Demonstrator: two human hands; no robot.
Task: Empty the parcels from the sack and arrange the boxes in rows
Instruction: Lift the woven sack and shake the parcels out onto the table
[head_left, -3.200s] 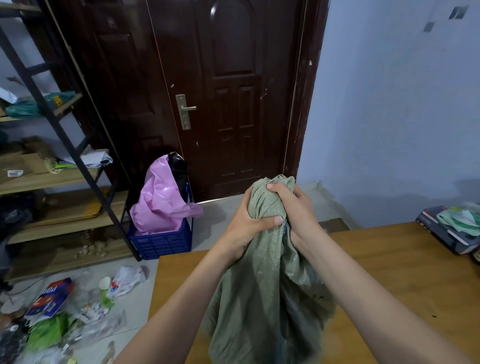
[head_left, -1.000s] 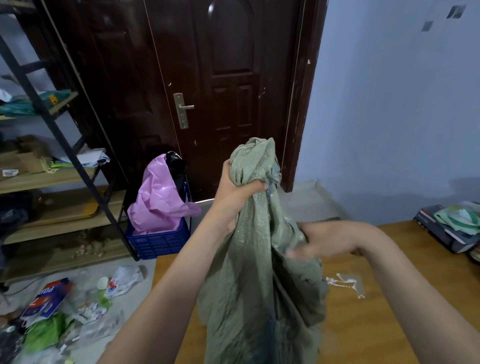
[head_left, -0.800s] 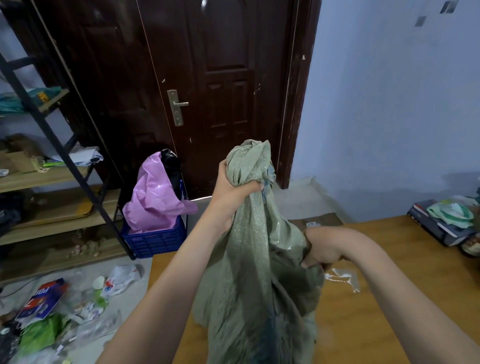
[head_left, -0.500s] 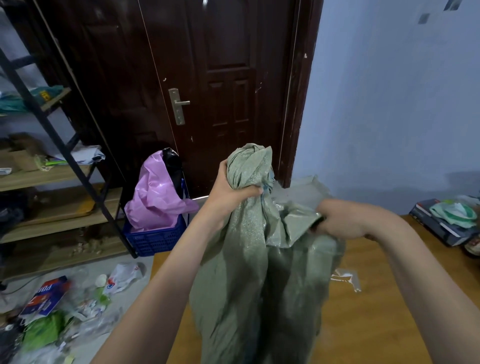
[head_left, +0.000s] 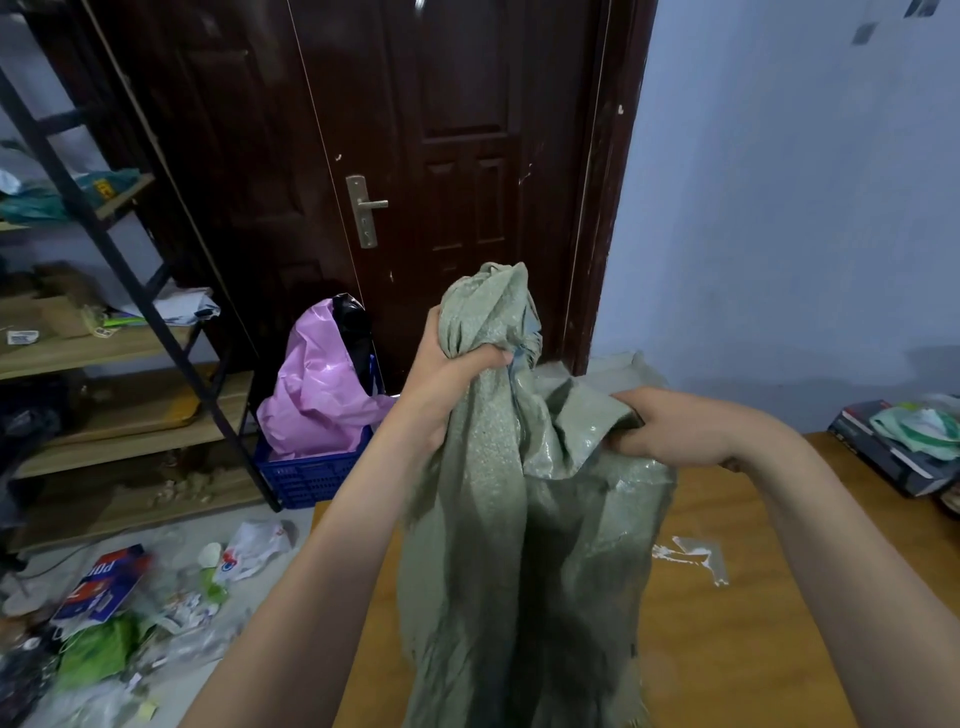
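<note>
One sack (head_left: 524, 519) stands on the desk (head_left: 727, 623), near the desk's left-far corner; its long axis is approx. vertical and the gathered top points up, toward the door (head_left: 457, 156). The left hand (head_left: 441, 374) grips the bunched neck, fingers (head_left: 491, 358) curled tight round the fabric. The right hand (head_left: 670, 426) is lower and to the right, and it holds a fold of the sack's edge, fingers closed on it; this pulls the fabric sideways, so a flap spreads between the two hands. The bottom of the sack goes out of the frame, so I cannot tell how it rests.

Right of the sack the desk has bare wood up to a stack of books (head_left: 893, 452) at the right edge, with 1 small clear wrapper (head_left: 691, 556) between. The desk's left edge is just beside the sack. Past it, the floor has scattered litter (head_left: 119, 613), 1 blue crate (head_left: 311, 473) with a pink bag (head_left: 322, 389), and a shelf rack (head_left: 104, 338) at far left. No parcels or boxes are in view.
</note>
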